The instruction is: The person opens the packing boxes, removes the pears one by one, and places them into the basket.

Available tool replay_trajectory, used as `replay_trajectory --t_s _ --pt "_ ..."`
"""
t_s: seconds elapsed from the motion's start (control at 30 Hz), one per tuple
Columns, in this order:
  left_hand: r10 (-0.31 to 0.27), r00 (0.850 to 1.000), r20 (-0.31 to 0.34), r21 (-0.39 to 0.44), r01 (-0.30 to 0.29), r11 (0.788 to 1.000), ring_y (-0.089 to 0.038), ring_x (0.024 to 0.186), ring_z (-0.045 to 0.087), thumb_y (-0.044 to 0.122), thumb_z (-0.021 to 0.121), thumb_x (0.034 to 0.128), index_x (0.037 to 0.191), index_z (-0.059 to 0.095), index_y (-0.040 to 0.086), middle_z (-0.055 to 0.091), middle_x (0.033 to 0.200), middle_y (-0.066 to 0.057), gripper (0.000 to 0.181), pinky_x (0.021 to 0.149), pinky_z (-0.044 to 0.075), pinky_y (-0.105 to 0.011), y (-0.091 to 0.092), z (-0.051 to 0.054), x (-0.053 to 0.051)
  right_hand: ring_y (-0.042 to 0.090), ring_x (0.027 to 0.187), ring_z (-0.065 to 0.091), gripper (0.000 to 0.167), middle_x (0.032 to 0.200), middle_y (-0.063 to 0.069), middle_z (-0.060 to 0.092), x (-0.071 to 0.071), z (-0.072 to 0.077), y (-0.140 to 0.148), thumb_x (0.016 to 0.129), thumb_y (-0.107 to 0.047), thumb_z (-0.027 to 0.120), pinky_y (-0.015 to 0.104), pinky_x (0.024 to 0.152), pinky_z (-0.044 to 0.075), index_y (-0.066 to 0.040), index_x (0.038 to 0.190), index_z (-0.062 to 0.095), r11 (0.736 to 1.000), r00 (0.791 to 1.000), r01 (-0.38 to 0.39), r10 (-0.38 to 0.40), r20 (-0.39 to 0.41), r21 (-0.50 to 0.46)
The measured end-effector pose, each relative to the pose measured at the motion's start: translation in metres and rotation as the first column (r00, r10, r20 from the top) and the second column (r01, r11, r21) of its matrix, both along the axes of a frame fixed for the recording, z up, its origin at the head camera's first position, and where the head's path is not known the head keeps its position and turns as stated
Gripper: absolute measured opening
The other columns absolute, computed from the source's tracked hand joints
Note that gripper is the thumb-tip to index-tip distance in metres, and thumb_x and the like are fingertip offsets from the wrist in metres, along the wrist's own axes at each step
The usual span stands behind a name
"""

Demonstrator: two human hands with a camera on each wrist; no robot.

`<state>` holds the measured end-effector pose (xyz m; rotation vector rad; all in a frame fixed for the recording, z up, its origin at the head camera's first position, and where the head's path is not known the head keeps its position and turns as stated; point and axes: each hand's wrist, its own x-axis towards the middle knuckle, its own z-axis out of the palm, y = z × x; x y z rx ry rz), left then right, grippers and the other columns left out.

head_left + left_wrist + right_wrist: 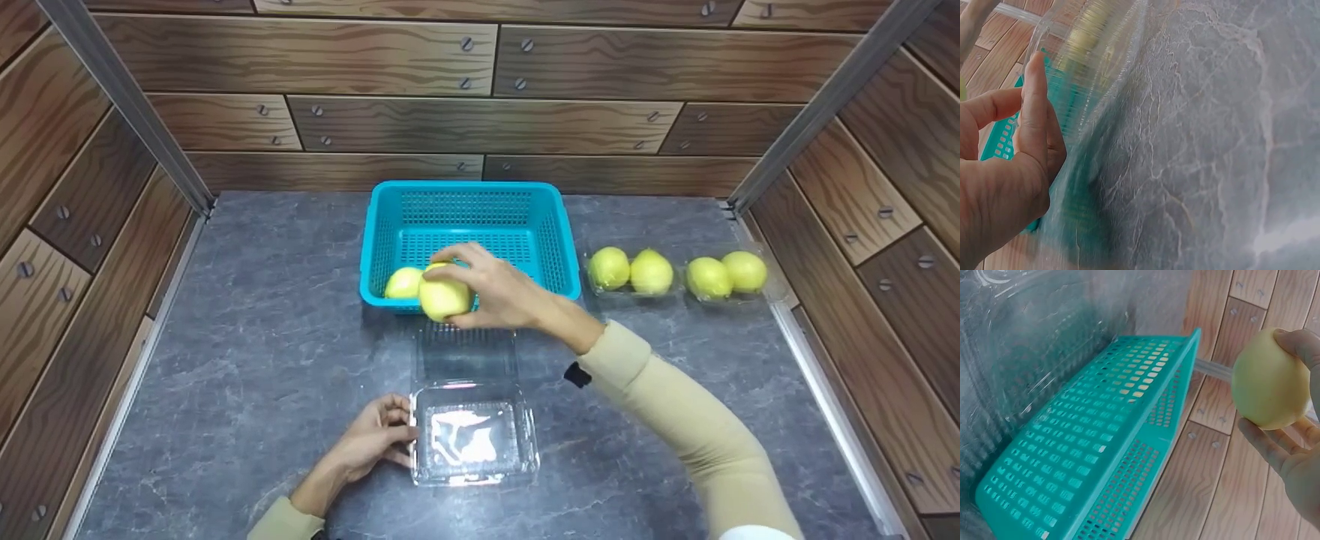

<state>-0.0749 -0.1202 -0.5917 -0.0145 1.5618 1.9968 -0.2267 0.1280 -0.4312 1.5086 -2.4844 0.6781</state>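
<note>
My right hand (495,289) grips a yellow-green apple (444,296) between thumb and fingers, above the front rim of a turquoise plastic basket (367,247). In the right wrist view, the held apple (1269,379) is raised clear of the basket (1089,439). Another apple (403,283) lies in the basket's front left corner. My left hand (375,439) holds the left edge of a clear plastic clamshell box (472,435), its thumb at the rim. The box's lid (465,356) lies folded back towards the basket. In the left wrist view, the fingers (1033,112) touch the clear plastic.
To the right of the basket stand two clear boxes, each with two apples; these are the nearer apples (651,271) and the farther apples (709,278). Wood-patterned walls (390,124) enclose the grey marbled tabletop (285,300) at the back and both sides.
</note>
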Motion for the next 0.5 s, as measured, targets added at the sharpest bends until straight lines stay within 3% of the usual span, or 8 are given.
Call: replay_trajectory --t_s 0.3,0.5 --pt "-0.002 1.000 0.001 0.005 0.002 1.000 -0.015 0.069 0.063 -0.011 0.063 0.0893 0.115 0.045 -0.007 0.060 0.089 -0.003 0.031 0.059 0.068 -0.031 -0.001 0.000 0.000 0.039 0.137 0.054 0.058 0.145 0.017 0.057 -0.022 -0.008 -0.003 0.086 -0.030 0.086 0.054 0.105 0.061 -0.012 0.138 0.065 0.998 0.992 0.063 -0.064 0.109 0.010" --pt "0.004 1.000 0.008 0.004 -0.004 1.000 -0.015 0.068 0.062 -0.011 0.063 0.0890 0.114 0.045 -0.005 0.059 0.088 -0.003 0.031 0.058 0.067 -0.030 -0.001 0.000 0.001 0.036 0.132 0.057 0.060 0.141 0.015 0.060 -0.039 -0.021 -0.005 0.084 -0.029 0.088 0.051 0.101 0.061 -0.012 0.138 0.066 0.986 0.958 0.160 -0.143 0.249 -0.051"
